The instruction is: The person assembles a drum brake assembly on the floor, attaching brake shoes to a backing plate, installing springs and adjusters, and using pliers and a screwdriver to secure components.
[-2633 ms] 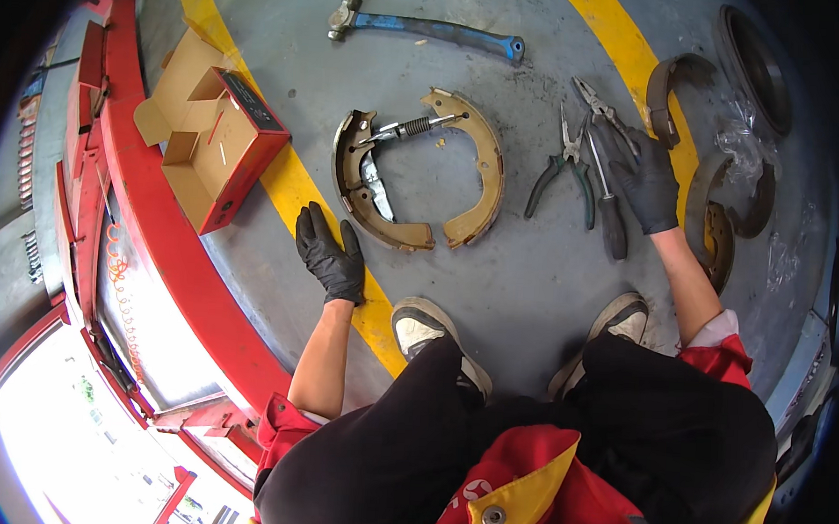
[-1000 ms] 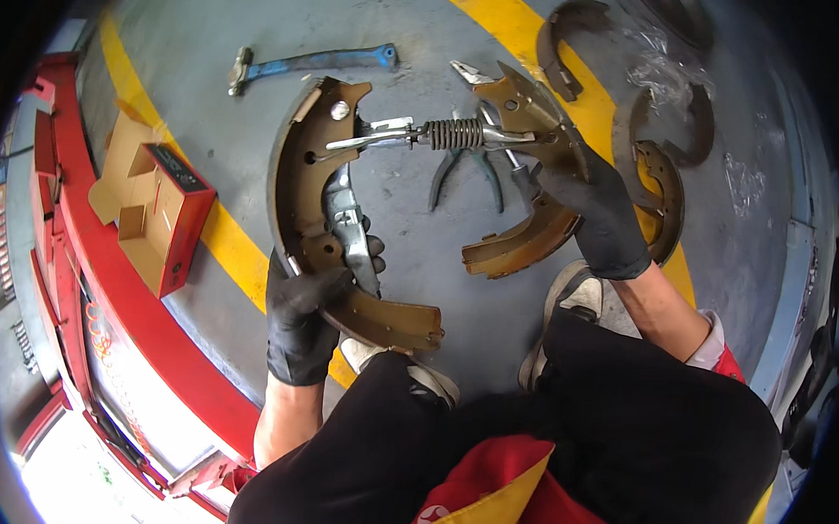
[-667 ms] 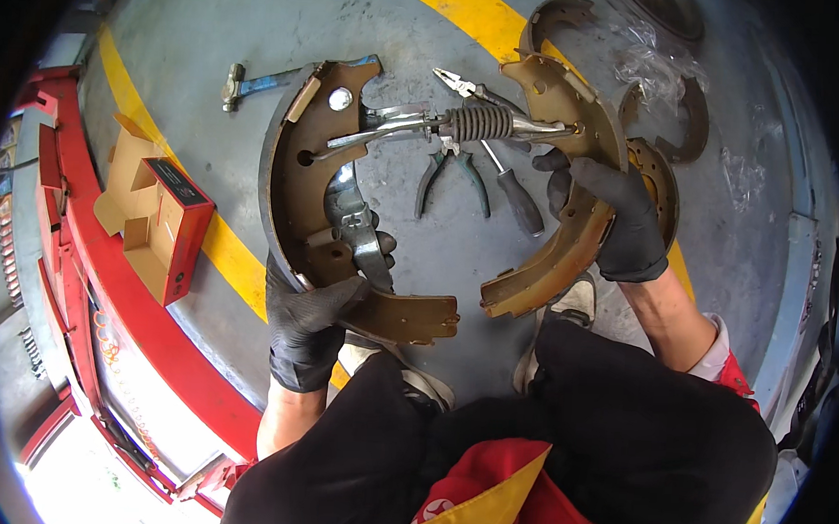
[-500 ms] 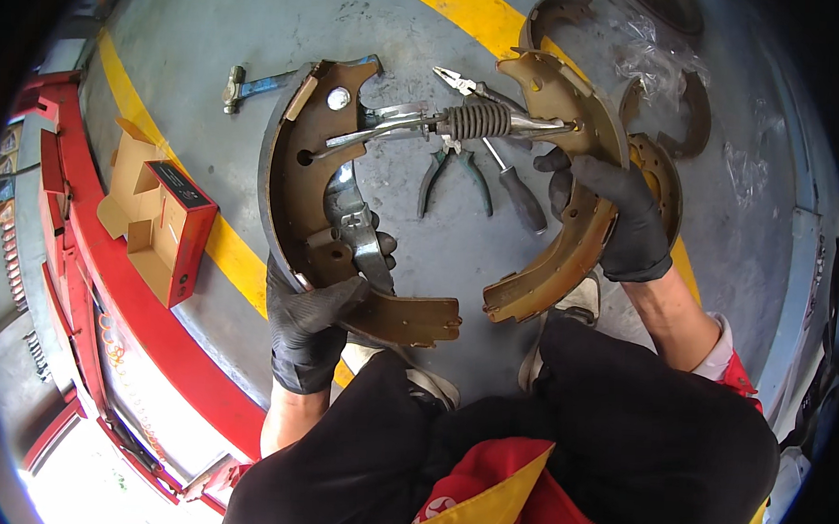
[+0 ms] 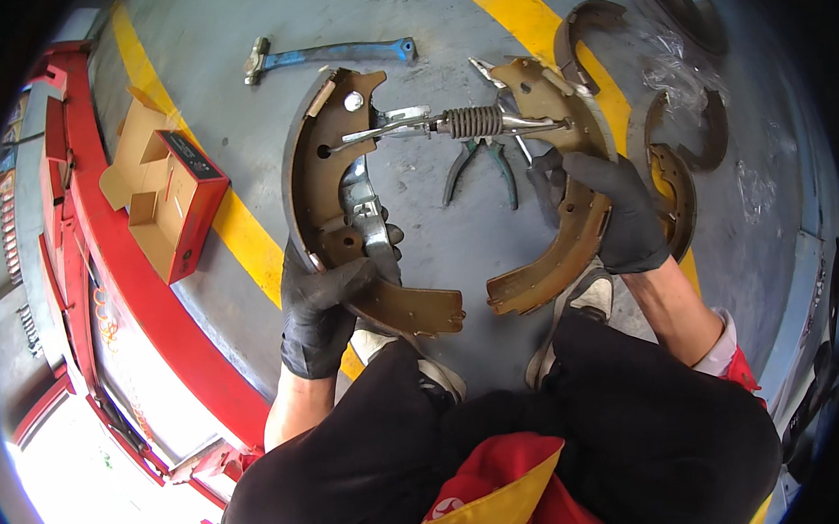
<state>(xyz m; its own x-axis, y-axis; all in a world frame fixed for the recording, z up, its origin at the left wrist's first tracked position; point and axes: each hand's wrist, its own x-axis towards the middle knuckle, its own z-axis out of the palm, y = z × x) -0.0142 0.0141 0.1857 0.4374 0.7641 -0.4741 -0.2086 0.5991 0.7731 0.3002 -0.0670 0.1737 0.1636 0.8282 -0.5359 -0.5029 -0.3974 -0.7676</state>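
Two curved brown brake shoes are held up over the floor, joined near their upper ends by an adjuster rod with a coil spring (image 5: pixel 475 122) around it. My black-gloved left hand (image 5: pixel 322 305) is closed on the lower part of the left brake shoe (image 5: pixel 324 192), thumb across its inner face. A shiny metal lever (image 5: pixel 361 199) lies along that shoe's inner side, next to my left fingers. My right hand (image 5: pixel 618 210), also gloved, grips the right brake shoe (image 5: pixel 543 272) around its middle. The lower ends of the shoes stand apart from each other.
On the floor beyond lie a blue-handled hammer (image 5: pixel 335 54), green-handled pliers (image 5: pixel 481 166) and other tools partly hidden by the right shoe. More brake shoes (image 5: pixel 671 193) and clear plastic wrap (image 5: pixel 676 72) are at the right. An open red cardboard box (image 5: pixel 197 215) stands left, beside a red frame (image 5: pixel 146 316).
The gap between the two shoes has narrowed, with the left shoe shifted rightward. The whole view has also moved slightly, and the hammer now shows fully.
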